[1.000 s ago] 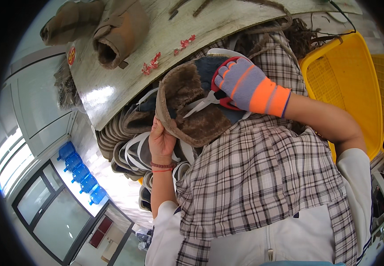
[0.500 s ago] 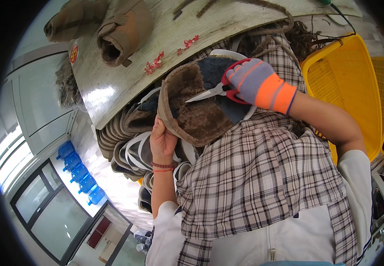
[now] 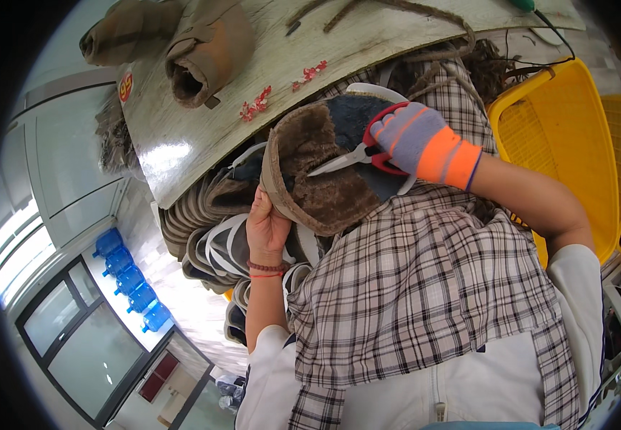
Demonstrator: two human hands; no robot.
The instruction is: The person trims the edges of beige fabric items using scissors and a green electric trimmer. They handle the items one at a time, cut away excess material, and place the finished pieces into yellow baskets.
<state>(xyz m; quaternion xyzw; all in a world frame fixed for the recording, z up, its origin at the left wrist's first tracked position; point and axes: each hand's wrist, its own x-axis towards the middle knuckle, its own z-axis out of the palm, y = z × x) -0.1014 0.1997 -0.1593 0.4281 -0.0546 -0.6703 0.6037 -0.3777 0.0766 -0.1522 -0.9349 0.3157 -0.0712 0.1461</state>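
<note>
In my lap sits a brown fur-lined boot upper (image 3: 307, 140), its opening facing me and dark blue material showing at its right side. My bare left hand (image 3: 267, 231) is closed on its lower left rim, thumb against the outer edge. My right hand (image 3: 425, 143), in a grey and orange glove, is closed round red-handled scissors (image 3: 346, 162). The blades look closed together and point left over the furry lining; whether the tip touches the fur, I cannot tell. Part of a white sole edge (image 3: 375, 90) shows behind the upper.
A pale table (image 3: 203, 147) lies ahead, with rolled brown boot pieces (image 3: 214, 54), red-and-white bits (image 3: 255, 105) and fur strips (image 3: 425, 11). Stacked uppers (image 3: 199, 204) stand left below its edge. A yellow basket (image 3: 561, 136) is at my right. Blue water bottles (image 3: 125, 269) line the far left.
The view has shifted slightly, so the table's things sit a little further right. Both hands keep their grips; the scissors and glove have moved slightly right and down.
</note>
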